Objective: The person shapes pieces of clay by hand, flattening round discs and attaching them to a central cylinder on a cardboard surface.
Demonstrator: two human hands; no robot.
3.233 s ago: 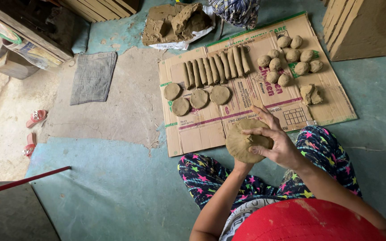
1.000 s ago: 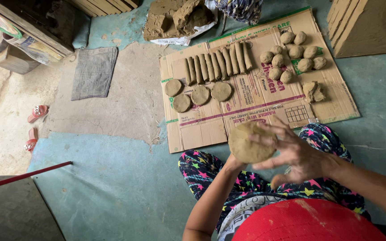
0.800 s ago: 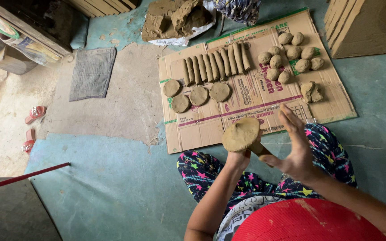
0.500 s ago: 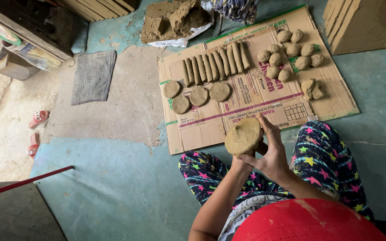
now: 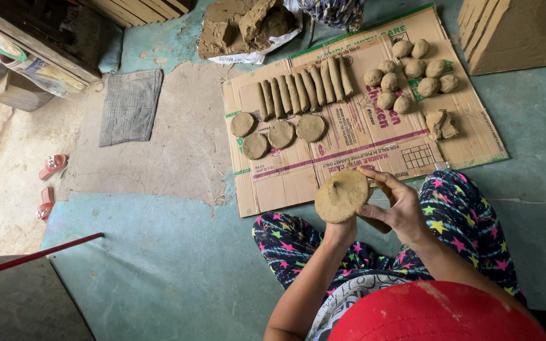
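A flat round clay disc rests on my left hand, which is mostly hidden beneath it. My right hand cups the disc's right edge with fingers curled against it. Both hands hover over my lap, just in front of a flattened cardboard sheet. On the cardboard lie several finished clay discs, a row of clay rolls and a group of clay balls.
A heap of raw clay on plastic sits beyond the cardboard. A grey cloth lies left on the floor, pink sandals further left, and a red rod at lower left. Wooden boards stand top right.
My right hand drew back from the disc, then came in again against its right edge. The disc has stayed on my left hand, turning slightly.
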